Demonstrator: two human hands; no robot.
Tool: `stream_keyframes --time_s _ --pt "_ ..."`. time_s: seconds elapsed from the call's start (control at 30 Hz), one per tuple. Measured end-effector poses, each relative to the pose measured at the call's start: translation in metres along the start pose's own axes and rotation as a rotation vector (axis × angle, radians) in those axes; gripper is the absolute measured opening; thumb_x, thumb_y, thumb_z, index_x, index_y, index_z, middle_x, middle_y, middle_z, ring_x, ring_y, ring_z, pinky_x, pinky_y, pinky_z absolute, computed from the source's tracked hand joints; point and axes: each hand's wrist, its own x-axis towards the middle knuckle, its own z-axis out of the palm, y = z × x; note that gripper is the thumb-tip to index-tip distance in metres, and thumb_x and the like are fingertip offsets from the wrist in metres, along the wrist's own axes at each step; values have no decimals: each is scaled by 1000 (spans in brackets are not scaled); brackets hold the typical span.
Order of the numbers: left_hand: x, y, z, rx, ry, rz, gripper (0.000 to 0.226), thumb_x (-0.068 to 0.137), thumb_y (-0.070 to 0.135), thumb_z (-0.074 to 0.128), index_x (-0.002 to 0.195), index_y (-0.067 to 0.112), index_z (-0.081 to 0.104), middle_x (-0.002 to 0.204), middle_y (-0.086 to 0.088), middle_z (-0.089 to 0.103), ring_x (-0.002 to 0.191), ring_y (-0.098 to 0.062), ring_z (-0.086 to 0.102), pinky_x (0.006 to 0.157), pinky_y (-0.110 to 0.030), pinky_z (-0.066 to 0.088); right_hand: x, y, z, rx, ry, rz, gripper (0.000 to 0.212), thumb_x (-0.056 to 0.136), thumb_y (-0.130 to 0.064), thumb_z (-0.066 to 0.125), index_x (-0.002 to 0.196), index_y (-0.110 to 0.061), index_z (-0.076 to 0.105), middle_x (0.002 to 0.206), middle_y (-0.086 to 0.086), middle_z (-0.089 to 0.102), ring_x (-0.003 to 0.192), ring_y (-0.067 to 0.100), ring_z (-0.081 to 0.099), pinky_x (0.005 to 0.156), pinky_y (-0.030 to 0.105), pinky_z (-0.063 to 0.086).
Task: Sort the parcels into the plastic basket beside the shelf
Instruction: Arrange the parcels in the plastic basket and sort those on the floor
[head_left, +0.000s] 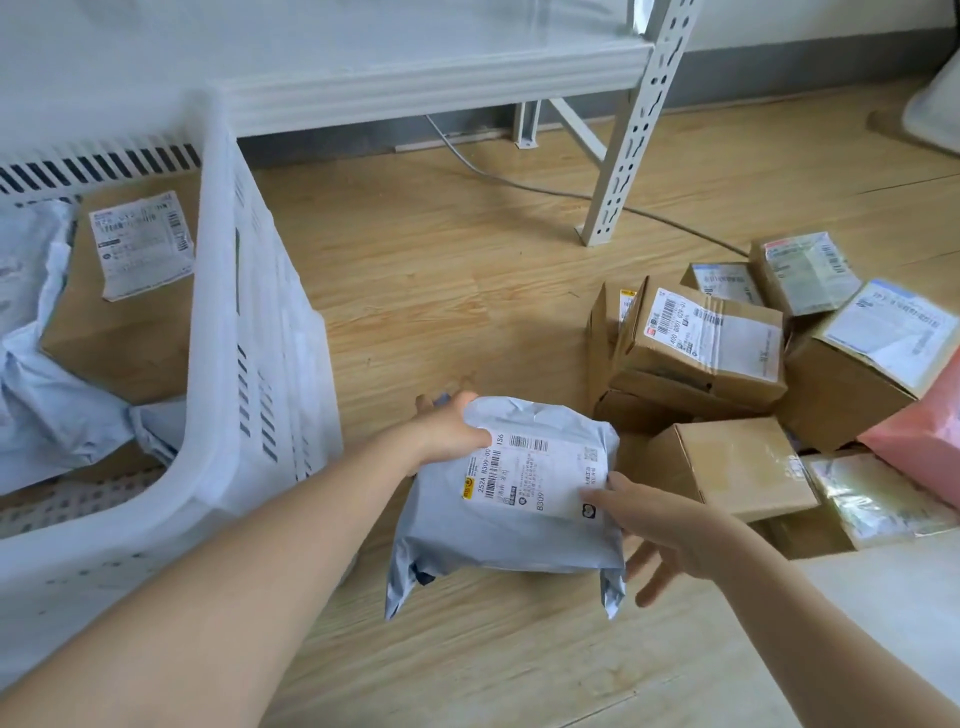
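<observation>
- Holding a soft grey plastic mailer bag with a white printed label in both hands, low over the pale wooden floor, near the middle of the view.
- Left hand grips the bag's far corner at about 10 o'clock, thumb on top, fingers curled behind.
- Right hand pinches the near right edge at about 4 o'clock, thumb on the label, other fingers spread loose underneath.
- Best done now: keep both grips snug, since the bag is floppy and its loose ends sag at 6 o'clock.
- Swing it left toward 9 o'clock, up and over the tall rim of the white slotted plastic basket.
- Lift high enough to clear that rim, then lower it in gently, label up.
- Already inside the basket: a flat brown cardboard box with a white label and crumpled grey bags.
- Waiting at 3 o'clock: a pile of brown cardboard boxes and a pink plastic bag.
- Standing at 12 o'clock: a white metal shelf.
- Bag looks puffy, wrinkled and light, with barcodes on the label.
</observation>
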Motion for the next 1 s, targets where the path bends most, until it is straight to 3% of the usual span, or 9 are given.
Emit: stream_keyframes --time_s 0.13,0.23,0.37,0.5,0.6,0.7,0.8,0.9,1.0 --pt "-1 -8 -6 -171 -92 -163 65 89 41 52 144 35 18 154 3 12 133 -32 32 95 -54 41 9 4 3 194 -60 -28 50 92 -51 39 136 -45 16 137 1 34 98 45 57 63 57 56" --pt "-4 -12 -6 -276 -134 -236 70 88 45 54 145 35 15 155 6 17 131 -35 38 93 -64 38 13 6 11 310 -34 -51 46 90 -52 41 132 -43 23 128 1 42 100 38 56 62 55 56" --pt "-6 -8 -5 -304 -142 -251 64 91 37 51 145 32 17 149 -5 32 126 -36 43 98 -60 37 13 0 13 430 44 -87 36 91 -40 47 125 -33 36 115 4 51 95 33 58 69 58 55" --pt "-20 10 -5 -301 -100 -176 72 91 34 50 149 33 7 155 -3 19 135 -32 31 100 -47 36 -3 -13 -5 505 156 -90 30 88 -30 53 117 -25 49 114 10 53 95 35 59 63 55 56" --pt "-29 29 -20 -286 8 -44 69 89 32 52 147 32 14 150 -6 26 133 -28 33 103 -38 38 -27 -29 -23 564 198 -129 18 86 -30 55 102 -24 57 105 11 59 89 35 62 62 54 56" --pt "-42 53 -45 -287 81 66 63 88 28 51 145 33 23 150 -5 24 134 -25 30 93 -27 32 -50 -44 -41 513 247 -210 28 87 -41 50 112 -29 51 106 6 57 85 35 64 60 52 56" --pt "-61 72 -70 -287 158 160 58 86 26 51 140 34 32 149 -2 26 132 -24 32 92 -27 33 -74 -61 -49 435 281 -255 45 87 -54 46 128 -49 28 123 2 45 98 40 59 54 50 53" --pt "-78 86 -98 -294 219 236 56 84 26 51 138 34 37 145 -3 32 128 -23 37 100 -31 37 -99 -81 -53 417 337 -312 56 87 -56 44 136 -51 18 107 4 47 78 33 56 39 32 45" --pt "-94 96 -126 -344 284 298 54 82 26 53 134 34 41 141 -2 41 123 -24 46 101 -36 41 -122 -105 -54 433 374 -415 42 88 -54 43 127 -55 28 117 -1 49 90 35 59 62 43 49"
